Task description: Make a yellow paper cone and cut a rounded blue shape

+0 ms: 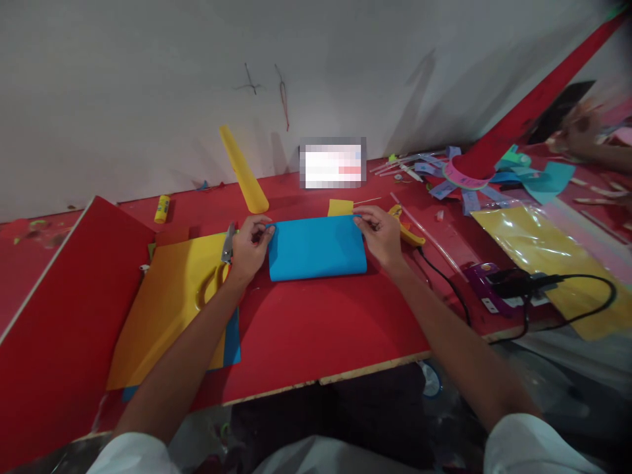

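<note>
A blue sheet of paper (318,249), folded or curled over at its near edge, lies on the red table in front of me. My left hand (251,245) pinches its far left corner between thumb and fingers. At the far right corner my right hand (380,234) grips the same sheet in a pinch. Scissors with a yellow handle (210,284) lie partly under my left wrist, on top of yellow paper (170,289). Just beyond the blue sheet rests a small yellow paper square (340,208). A yellow glue gun (411,236) lies beside my right hand.
A red panel (64,316) stands at the left, near a glue stick (162,209). Behind are a yellow paper cone (244,171) and a blurred-out screen (333,164). On the right are a tall red cone (538,99), a purple power strip (488,289) with cables, and another person's hand (585,131).
</note>
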### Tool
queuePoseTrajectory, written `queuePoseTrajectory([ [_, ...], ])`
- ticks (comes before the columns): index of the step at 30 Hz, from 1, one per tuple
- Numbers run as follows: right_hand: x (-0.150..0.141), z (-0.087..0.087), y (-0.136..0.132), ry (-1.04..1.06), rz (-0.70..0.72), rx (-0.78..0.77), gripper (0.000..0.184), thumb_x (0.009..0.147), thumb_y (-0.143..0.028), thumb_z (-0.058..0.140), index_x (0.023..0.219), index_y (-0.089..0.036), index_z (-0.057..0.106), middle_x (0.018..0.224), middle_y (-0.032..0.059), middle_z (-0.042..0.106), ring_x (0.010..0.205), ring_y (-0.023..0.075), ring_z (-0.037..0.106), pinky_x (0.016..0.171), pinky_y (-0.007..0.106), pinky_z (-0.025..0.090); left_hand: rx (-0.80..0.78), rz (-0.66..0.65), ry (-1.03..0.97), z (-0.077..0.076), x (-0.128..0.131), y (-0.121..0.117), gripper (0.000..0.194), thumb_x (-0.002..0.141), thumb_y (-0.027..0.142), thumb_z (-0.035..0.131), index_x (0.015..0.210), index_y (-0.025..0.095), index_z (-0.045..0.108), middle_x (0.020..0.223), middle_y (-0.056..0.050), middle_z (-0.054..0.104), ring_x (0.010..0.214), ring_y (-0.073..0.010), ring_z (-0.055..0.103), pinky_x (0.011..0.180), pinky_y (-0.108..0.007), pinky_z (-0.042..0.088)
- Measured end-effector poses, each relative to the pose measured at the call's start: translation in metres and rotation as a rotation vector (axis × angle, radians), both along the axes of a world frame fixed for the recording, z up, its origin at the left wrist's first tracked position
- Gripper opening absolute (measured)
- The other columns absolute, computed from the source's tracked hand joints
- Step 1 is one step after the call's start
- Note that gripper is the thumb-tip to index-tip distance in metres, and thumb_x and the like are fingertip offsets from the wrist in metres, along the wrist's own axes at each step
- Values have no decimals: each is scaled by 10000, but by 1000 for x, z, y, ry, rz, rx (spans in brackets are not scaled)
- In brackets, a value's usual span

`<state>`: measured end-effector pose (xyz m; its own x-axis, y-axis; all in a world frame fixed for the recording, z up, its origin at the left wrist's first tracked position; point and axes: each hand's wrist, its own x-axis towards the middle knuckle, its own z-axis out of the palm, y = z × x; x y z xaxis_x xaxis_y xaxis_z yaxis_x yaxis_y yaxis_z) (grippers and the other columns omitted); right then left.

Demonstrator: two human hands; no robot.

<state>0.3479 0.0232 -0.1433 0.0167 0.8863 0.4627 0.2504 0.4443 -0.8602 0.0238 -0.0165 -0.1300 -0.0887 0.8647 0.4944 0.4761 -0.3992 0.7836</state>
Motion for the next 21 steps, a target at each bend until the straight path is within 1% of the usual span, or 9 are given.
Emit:
queuePoseTrajectory([
  [4, 0, 1, 1, 39, 10, 6, 196, 932, -457, 755, 1011, -283, 800, 949, 34, 822, 880, 244, 786, 833, 411, 618, -17, 4, -24, 1, 0, 0, 231, 941, 428, 731, 1054, 232, 682, 753, 21, 625, 662, -140, 594, 630, -269, 434],
  [6, -1, 1, 2, 63, 10, 15, 181, 924, -446, 759, 975, -279, 805, 952, 36, 827, 898, 244, 789, 847, 411, 621, -21, 0, -31, 2, 0, 0, 228, 940, 409, 732, 1079, 233, 697, 747, 22, 626, 656, -137, 586, 632, -269, 431],
  [9, -3, 3, 1, 81, 5, 16, 212, 918, -470, 757, 965, -269, 801, 960, 42, 828, 889, 235, 781, 852, 408, 625, -25, 3, -38, 2, 0, 0, 246, 940, 419, 733, 1108, 240, 719, 713, 29, 611, 620, -132, 546, 614, -270, 415],
  [11, -3, 3, 1, 76, 2, 2, 250, 919, -497, 754, 1011, -268, 794, 951, 38, 819, 852, 223, 767, 820, 396, 626, -27, 19, -51, 2, 0, 1, 262, 927, 451, 741, 1077, 237, 727, 715, 20, 621, 613, -135, 540, 596, -269, 409],
  [14, -1, 3, 0, 58, 21, -31, 307, 928, -511, 748, 1123, -277, 780, 807, 6, 765, 720, 195, 715, 727, 368, 609, -23, 28, -64, 4, 2, 0, 261, 912, 466, 751, 1023, 231, 728, 746, 6, 641, 639, -140, 560, 596, -266, 409],
  [16, 1, 2, 0, 41, 34, -44, 318, 935, -503, 742, 1156, -276, 780, 751, -3, 735, 682, 194, 693, 699, 366, 601, -17, 24, -59, 5, 3, -2, 255, 924, 453, 744, 1063, 240, 732, 723, 17, 620, 632, -139, 549, 602, -266, 406],
  [19, 3, 1, 2, 7, 37, -48, 313, 939, -507, 733, 1143, -276, 790, 808, 22, 768, 759, 224, 732, 745, 394, 624, -23, 24, -41, 6, 4, -3, 286, 944, 442, 729, 1162, 257, 732, 685, 38, 597, 612, -141, 536, 609, -270, 409],
  [21, 4, -1, 3, -8, 27, -49, 290, 930, -519, 738, 1080, -278, 797, 839, 30, 787, 807, 240, 756, 791, 418, 639, -24, 31, -37, 3, 3, -2, 263, 939, 441, 729, 1117, 248, 743, 700, 31, 628, 633, -143, 569, 626, -271, 426],
])
